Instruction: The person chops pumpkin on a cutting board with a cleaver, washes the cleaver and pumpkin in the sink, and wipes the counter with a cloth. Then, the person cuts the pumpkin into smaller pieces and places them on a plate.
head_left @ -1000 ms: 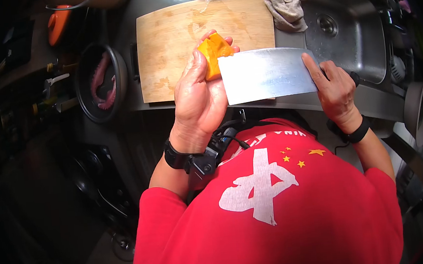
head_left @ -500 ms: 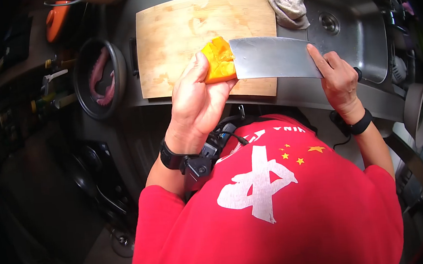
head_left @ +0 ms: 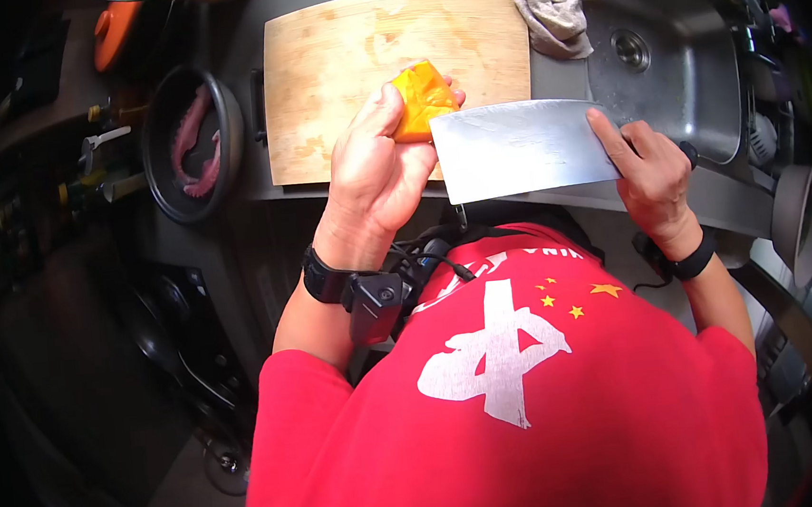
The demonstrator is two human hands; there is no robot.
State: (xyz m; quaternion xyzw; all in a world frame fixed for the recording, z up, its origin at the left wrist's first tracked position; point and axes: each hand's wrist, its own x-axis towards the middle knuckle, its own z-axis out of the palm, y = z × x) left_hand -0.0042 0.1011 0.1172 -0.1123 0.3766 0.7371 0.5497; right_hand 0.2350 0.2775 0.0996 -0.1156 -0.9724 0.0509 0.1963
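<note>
- Left grip (head_left: 369, 166) cradles the pumpkin chunk (head_left: 425, 102) above the cutting board (head_left: 326, 88).
- Right grip (head_left: 654, 175) clasps the cleaver (head_left: 527, 151), just swung toward the board's near edge, seemingly between strokes.

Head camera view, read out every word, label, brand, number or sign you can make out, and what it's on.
"INA", probably: small white letters on the red shirt, partly lost in folds.
"中", apparently: the shirt's large white character.
Yellow stars beside it, without words.
Further white marks above it: folded, unreadable.
Cleaver: nothing readable.
Dark left side: unreadable.
</note>
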